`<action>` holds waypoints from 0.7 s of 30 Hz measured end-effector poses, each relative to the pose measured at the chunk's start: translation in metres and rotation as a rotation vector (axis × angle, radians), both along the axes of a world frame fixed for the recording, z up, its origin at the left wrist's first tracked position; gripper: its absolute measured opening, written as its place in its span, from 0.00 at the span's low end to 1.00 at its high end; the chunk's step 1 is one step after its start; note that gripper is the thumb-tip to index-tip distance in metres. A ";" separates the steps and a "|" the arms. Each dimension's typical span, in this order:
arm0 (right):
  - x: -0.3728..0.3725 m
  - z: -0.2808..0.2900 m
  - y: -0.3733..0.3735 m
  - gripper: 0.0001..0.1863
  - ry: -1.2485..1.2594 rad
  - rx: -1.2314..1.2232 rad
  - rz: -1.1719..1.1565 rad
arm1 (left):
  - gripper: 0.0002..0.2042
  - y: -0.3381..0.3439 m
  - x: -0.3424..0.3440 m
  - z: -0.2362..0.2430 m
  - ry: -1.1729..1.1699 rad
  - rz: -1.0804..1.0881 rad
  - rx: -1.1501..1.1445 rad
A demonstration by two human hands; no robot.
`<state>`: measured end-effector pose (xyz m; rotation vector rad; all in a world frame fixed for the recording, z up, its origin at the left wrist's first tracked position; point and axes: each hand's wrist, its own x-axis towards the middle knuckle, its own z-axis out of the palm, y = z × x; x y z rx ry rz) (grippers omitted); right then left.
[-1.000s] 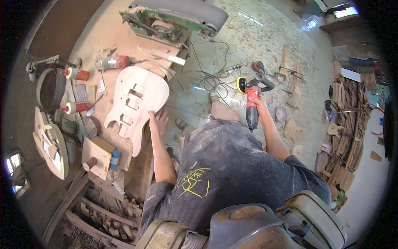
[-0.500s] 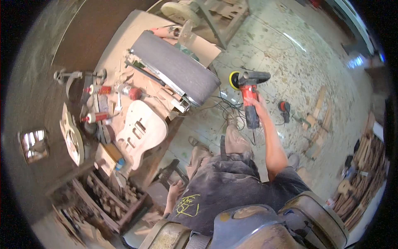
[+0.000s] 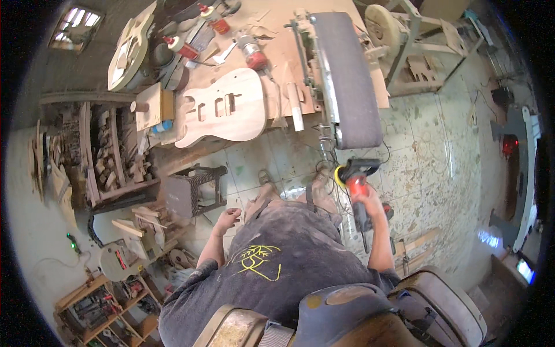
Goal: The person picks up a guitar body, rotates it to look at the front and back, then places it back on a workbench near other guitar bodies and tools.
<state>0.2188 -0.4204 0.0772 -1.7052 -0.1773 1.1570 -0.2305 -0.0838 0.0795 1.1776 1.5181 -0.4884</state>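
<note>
Your right hand [image 3: 371, 201] is clamping around the body of the red-and-black angle polisher [image 3: 358, 187], and you are holding it out on your right side, above the tiled floor [image 3: 416, 156] and just short of the near end of the belt sander [image 3: 350, 81]. Its long axis is running mostly away from you with a slight lean to the left: the geared head is pointing forward, the black rear end back toward you, and the yellow round pad [image 3: 339, 176] is facing left. The black loop handle [image 3: 366, 164] is jutting rightward from the head. The pale wooden guitar body [image 3: 245, 107] is lying flat on the workbench [image 3: 282, 14], ahead of the polisher and well to its left, so the pad is facing roughly toward that side. The guitar body's long axis is running across you, its rounded end pointing right and its horns left. Your left hand [image 3: 230, 218] is nearer to it, yet it is hanging apart beside your shirt, near the dark stool [image 3: 196, 188]; its fingers are curling, no object is showing in it, and you cannot tell whether they are fully closing.
</note>
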 end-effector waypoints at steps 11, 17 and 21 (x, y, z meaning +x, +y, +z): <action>-0.097 0.087 0.169 0.33 -0.221 0.109 0.198 | 0.25 0.064 -0.077 -0.048 -0.136 0.049 -0.008; -0.072 0.152 0.298 0.35 -0.425 0.225 0.055 | 0.24 0.100 -0.135 -0.056 -0.154 0.237 0.070; -0.012 0.151 0.395 0.29 -0.879 0.232 0.064 | 0.24 0.093 -0.168 -0.057 -0.076 0.409 0.107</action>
